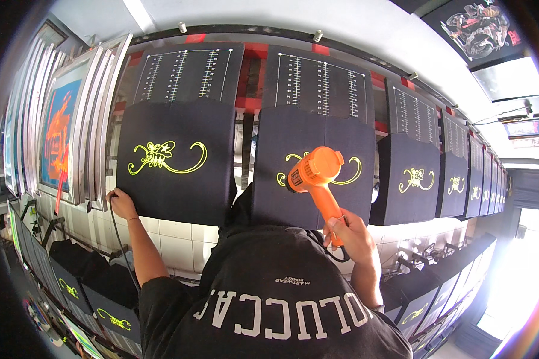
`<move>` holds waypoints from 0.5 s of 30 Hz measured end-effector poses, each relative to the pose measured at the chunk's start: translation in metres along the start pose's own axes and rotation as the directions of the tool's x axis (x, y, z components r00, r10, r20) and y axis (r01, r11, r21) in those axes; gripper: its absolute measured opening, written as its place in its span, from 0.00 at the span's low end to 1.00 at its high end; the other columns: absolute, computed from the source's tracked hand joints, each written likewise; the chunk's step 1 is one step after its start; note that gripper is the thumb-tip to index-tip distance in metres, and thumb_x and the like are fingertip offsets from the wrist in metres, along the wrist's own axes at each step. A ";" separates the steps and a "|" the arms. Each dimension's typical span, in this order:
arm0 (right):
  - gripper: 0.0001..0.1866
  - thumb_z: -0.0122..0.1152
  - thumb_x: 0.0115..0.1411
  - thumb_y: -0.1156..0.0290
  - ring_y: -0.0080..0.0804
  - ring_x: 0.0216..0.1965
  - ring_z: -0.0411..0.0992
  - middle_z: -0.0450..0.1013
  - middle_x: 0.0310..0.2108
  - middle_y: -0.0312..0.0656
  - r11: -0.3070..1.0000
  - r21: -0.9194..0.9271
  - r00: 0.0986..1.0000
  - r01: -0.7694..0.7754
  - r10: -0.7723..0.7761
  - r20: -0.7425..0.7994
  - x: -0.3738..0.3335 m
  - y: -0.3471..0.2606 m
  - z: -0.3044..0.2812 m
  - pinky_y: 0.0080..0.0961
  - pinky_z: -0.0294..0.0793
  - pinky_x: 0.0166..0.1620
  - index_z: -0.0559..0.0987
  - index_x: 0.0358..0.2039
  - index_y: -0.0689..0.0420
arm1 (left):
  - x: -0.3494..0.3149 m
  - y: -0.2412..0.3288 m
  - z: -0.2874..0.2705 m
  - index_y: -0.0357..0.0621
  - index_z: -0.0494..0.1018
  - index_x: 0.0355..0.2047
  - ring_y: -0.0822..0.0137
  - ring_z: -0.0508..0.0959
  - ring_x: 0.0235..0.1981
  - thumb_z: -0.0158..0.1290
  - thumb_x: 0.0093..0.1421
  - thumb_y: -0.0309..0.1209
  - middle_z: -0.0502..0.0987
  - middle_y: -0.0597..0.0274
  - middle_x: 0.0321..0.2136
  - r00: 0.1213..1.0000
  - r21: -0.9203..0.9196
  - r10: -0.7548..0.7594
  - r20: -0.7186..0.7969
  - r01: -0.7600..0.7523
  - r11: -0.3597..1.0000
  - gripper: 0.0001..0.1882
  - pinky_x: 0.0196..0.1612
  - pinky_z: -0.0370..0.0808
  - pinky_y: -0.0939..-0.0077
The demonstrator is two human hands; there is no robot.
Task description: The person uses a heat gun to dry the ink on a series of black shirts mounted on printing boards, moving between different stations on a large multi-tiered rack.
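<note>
My right hand [353, 238] is wrapped round the handle of an orange hair dryer [318, 170]. Its round body hovers over a black shirt [281, 203] stretched on a printing board, hiding the middle of that shirt's neon-yellow print. A loop of black cord hangs below the handle. My left hand [124, 204] has its fingers closed on a thin dark cable [117, 230] that runs down beside my forearm. Those fingers are at the near left corner of another black shirt [173, 200], which carries a full neon-yellow print of curling lines [159, 157].
More boards with printed black shirts [414, 179] run off to the right in a row. Framed printing screens [63, 131] stand upright at the left, one with an orange squeegee-like piece. Behind me is a second row of shirt boards [105, 299]. White tiles [179, 238] cover the floor between.
</note>
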State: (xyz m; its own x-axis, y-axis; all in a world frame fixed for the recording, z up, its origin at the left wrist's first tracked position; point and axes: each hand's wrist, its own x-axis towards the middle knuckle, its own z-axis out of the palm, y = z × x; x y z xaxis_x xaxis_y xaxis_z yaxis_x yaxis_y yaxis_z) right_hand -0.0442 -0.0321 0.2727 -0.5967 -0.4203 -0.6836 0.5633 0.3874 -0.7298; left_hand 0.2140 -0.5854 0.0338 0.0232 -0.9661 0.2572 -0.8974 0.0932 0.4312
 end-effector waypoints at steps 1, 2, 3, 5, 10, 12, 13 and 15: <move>0.14 0.54 0.66 0.65 0.22 0.25 0.74 0.72 0.28 0.36 1.000 -0.028 1.000 0.000 0.000 0.007 0.000 0.000 0.001 0.17 0.71 0.25 0.73 0.43 0.63 | -0.001 0.001 -0.001 0.38 0.71 0.43 0.42 0.79 0.38 0.41 0.64 0.45 0.79 0.42 0.37 1.000 -0.011 0.008 -0.006 -0.008 1.000 0.22 0.41 0.72 0.50; 0.14 0.54 0.66 0.65 0.22 0.25 0.74 0.72 0.28 0.36 0.999 -0.055 1.000 0.001 0.000 0.014 0.000 0.001 0.003 0.17 0.71 0.25 0.73 0.44 0.63 | -0.002 0.001 -0.002 0.38 0.71 0.43 0.42 0.79 0.38 0.42 0.64 0.46 0.79 0.43 0.37 1.000 -0.021 0.017 -0.014 -0.017 1.000 0.22 0.41 0.72 0.50; 0.14 0.54 0.66 0.65 0.22 0.25 0.74 0.72 0.28 0.36 0.997 -0.082 1.000 0.002 0.000 0.022 0.000 0.001 0.004 0.17 0.71 0.25 0.73 0.44 0.63 | -0.002 0.002 -0.003 0.38 0.71 0.43 0.42 0.78 0.39 0.42 0.64 0.46 0.79 0.43 0.38 1.000 -0.023 0.001 0.008 -0.001 1.000 0.22 0.42 0.72 0.50; 0.14 0.54 0.65 0.65 0.22 0.26 0.74 0.72 0.28 0.36 0.998 -0.067 0.999 0.004 -0.002 0.033 0.002 0.003 0.005 0.17 0.70 0.24 0.73 0.44 0.64 | -0.003 0.006 -0.003 0.38 0.72 0.43 0.42 0.78 0.40 0.44 0.64 0.47 0.79 0.44 0.38 0.998 -0.030 -0.030 0.052 0.032 0.999 0.23 0.45 0.71 0.51; 0.15 0.55 0.65 0.65 0.22 0.26 0.75 0.73 0.29 0.37 0.994 -0.097 0.997 0.053 -0.047 0.063 0.004 -0.002 0.010 0.17 0.70 0.24 0.72 0.44 0.65 | -0.003 -0.009 0.003 0.41 0.70 0.46 0.46 0.76 0.45 0.39 0.68 0.51 0.75 0.48 0.46 0.985 -0.079 0.090 0.147 -0.079 0.994 0.25 0.48 0.71 0.56; 0.15 0.56 0.65 0.64 0.22 0.26 0.75 0.73 0.29 0.38 0.993 -0.093 0.994 0.068 -0.060 0.088 0.008 -0.003 0.010 0.17 0.70 0.24 0.72 0.43 0.65 | 0.022 -0.052 0.008 0.40 0.71 0.47 0.47 0.76 0.45 0.36 0.70 0.49 0.75 0.47 0.46 0.976 -0.235 0.114 0.184 -0.069 0.970 0.25 0.49 0.71 0.57; 0.16 0.56 0.65 0.64 0.22 0.26 0.75 0.73 0.29 0.38 0.993 -0.100 0.993 0.070 -0.059 0.104 0.012 -0.003 0.009 0.17 0.70 0.24 0.72 0.44 0.65 | 0.029 -0.067 0.008 0.40 0.71 0.47 0.47 0.76 0.45 0.35 0.70 0.48 0.75 0.47 0.46 0.970 -0.313 0.132 0.204 -0.063 0.948 0.25 0.50 0.70 0.58; 0.16 0.56 0.65 0.64 0.22 0.26 0.75 0.73 0.29 0.38 0.990 -0.116 0.993 0.077 -0.066 0.100 0.016 -0.002 0.008 0.17 0.70 0.24 0.72 0.44 0.66 | 0.026 -0.063 0.001 0.38 0.72 0.47 0.53 0.76 0.46 0.32 0.72 0.47 0.75 0.51 0.47 0.963 -0.391 0.130 0.237 -0.028 0.920 0.27 0.51 0.71 0.62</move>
State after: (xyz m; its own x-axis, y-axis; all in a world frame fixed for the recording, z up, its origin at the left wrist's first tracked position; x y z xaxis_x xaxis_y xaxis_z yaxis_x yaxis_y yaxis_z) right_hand -0.0501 -0.0459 0.2636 -0.5721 -0.5250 -0.6301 0.4457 0.4459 -0.7762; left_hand 0.2709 -0.6169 0.0128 -0.1984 -0.9751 0.0990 -0.6541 0.2069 0.7276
